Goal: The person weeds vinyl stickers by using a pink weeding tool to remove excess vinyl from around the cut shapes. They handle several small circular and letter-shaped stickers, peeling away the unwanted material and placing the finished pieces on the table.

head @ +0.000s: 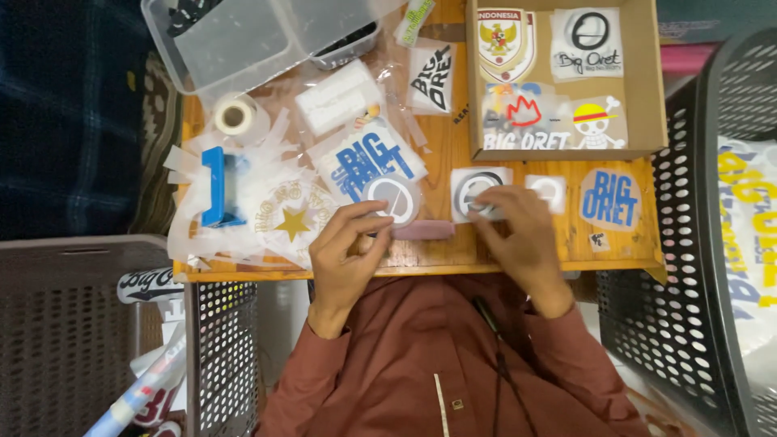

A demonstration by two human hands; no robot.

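At a small wooden table (437, 257) strewn with stickers, the left hand (350, 247) pinches a round sticker (392, 200) between thumb and fingers at the near edge. The right hand (518, 235) presses fingertips together on a square ring-printed sticker (479, 193) lying just right of it. The work appears mid-sort; a careful peel or placement seems due next. A cardboard tray (652, 97) sits farther right.

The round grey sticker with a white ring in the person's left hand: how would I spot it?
Start at the small wooden table and find the brown cardboard box at its far right. Come down to the near edge, where the left hand pinches the round grey sticker with a white ring. Its neighbours are square or blue-lettered; this one is round and plain grey.
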